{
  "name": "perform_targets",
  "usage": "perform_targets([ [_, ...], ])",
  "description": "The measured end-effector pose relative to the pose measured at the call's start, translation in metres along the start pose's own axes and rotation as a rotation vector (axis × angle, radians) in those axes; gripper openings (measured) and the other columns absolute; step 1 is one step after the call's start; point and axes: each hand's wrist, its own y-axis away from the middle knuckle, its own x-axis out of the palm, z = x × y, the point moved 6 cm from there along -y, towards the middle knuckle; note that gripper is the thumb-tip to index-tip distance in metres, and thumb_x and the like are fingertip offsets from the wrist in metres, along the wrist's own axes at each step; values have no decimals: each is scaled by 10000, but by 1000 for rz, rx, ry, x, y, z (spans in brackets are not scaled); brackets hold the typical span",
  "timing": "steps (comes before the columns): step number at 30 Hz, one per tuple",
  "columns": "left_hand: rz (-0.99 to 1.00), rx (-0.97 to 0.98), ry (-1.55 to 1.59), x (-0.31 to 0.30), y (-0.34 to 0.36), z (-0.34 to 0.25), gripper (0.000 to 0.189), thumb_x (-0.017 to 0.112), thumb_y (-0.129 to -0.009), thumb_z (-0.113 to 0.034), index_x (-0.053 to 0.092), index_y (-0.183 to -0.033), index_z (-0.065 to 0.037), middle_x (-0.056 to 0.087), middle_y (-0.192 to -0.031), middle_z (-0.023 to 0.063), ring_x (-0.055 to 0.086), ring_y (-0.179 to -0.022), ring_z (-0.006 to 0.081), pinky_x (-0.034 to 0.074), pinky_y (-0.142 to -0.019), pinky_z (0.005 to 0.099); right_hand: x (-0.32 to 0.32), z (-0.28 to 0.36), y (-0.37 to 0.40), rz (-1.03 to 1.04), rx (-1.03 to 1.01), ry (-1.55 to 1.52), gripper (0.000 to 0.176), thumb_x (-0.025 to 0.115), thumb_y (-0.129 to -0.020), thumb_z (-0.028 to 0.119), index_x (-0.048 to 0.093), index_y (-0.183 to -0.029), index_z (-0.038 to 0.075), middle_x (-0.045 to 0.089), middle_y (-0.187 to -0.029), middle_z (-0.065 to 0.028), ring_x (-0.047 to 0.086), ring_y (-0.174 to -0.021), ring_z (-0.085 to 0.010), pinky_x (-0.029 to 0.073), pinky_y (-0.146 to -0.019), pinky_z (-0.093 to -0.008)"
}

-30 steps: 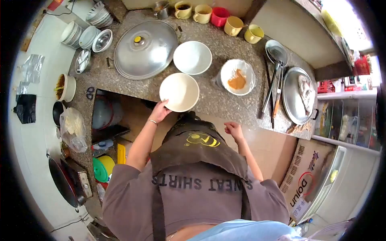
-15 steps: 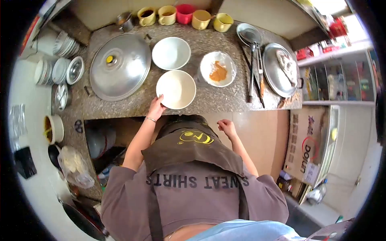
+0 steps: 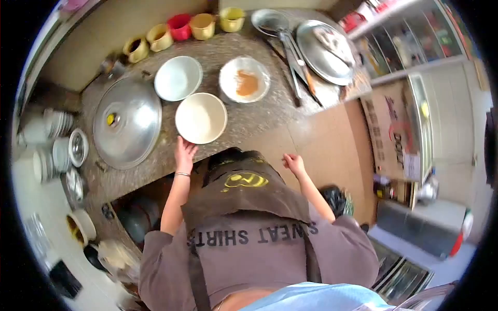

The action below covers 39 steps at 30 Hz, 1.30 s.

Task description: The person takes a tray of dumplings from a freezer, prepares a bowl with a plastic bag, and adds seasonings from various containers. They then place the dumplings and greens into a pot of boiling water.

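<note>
My left hand [image 3: 185,154] is at the counter's front edge with its fingers apart, just below the near rim of a cream bowl [image 3: 201,118]. Nothing is held in it. Behind that bowl stands a pale white bowl [image 3: 178,78], and to the right a lined bowl [image 3: 245,80] has orange-brown powder inside. Over the floor, in front of my body, my right hand [image 3: 293,163] hangs with its fingers curled; whether anything small is inside cannot be made out.
A large domed lid [image 3: 127,123] lies left on the counter [image 3: 248,118]. Several cups line the back wall, the red one [image 3: 180,27] among them. Ladles and tongs rest near a second lid [image 3: 326,52]. A carton [image 3: 388,129] stands at the right.
The view has turned, so the counter appears tilted and shifted left. My left hand has come off the cream bowl's rim and its fingers have opened. My right hand stays curled.
</note>
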Motion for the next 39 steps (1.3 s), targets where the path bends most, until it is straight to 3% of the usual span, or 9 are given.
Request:
perform_targets([
  [3,-200,47,-40,-38,14,14,314,581,-879,-320,560,-1047,-56,597,-923,85,599,-838,195,515,-731,332,-8,-11,0,-31,-203,83,243,538,-886,213,650,-907,-2,610,-666,-38,533,-583,-83,432,-528,-239],
  [5,-312,104,-23,-47,40,10,189,615,-860,-249,585,-892,-66,586,-727,31,598,-672,145,514,-599,287,-7,-25,-13,147,-52,84,253,554,-885,222,656,-872,-9,605,-647,-22,522,-568,-81,434,-533,-246],
  [12,-469,171,84,-75,90,16,249,623,-860,-284,544,-842,-49,560,-696,14,589,-638,118,502,-570,254,37,-16,-101,547,-225,233,250,587,-862,237,691,-854,10,673,-811,-92,597,-720,-120,453,-608,-261],
  [16,-614,284,107,-109,124,19,241,656,-835,-263,528,-843,-58,568,-723,14,586,-640,111,497,-562,241,74,105,-39,719,-394,803,250,568,-865,234,686,-918,20,680,-845,-114,634,-784,-177,482,-709,-308],
  [18,-736,354,113,-130,144,17,246,664,-828,-262,520,-792,-66,580,-717,23,581,-630,108,494,-551,240,97,69,-86,888,-507,650,221,554,-862,201,681,-967,53,685,-845,-68,635,-805,-172,476,-734,-296],
  [21,-849,349,195,-164,174,11,302,638,-845,-316,506,-720,-75,583,-681,23,561,-617,95,474,-537,228,149,165,-4,992,-493,620,265,513,-889,179,623,-1081,32,666,-815,-75,622,-825,-149,463,-745,-284],
  [31,-934,538,363,-353,199,-71,235,574,-892,-275,550,-787,-66,591,-750,14,577,-708,101,482,-605,239,483,356,136,1216,-805,534,490,451,-912,454,645,-872,7,622,-720,-60,577,-680,-130,450,-656,-274],
  [35,-872,571,285,-448,214,-148,273,536,-913,-282,570,-784,-44,609,-764,32,581,-719,107,481,-633,238,663,481,164,992,-884,501,587,409,-880,575,630,-769,42,581,-648,-39,541,-595,-136,419,-527,-285],
  [39,-878,616,112,-533,254,-228,241,538,-913,-243,583,-827,-22,620,-792,35,582,-739,96,479,-653,236,833,593,153,720,-713,520,671,431,-763,731,623,-706,91,574,-610,-10,551,-587,-108,379,-487,-288],
])
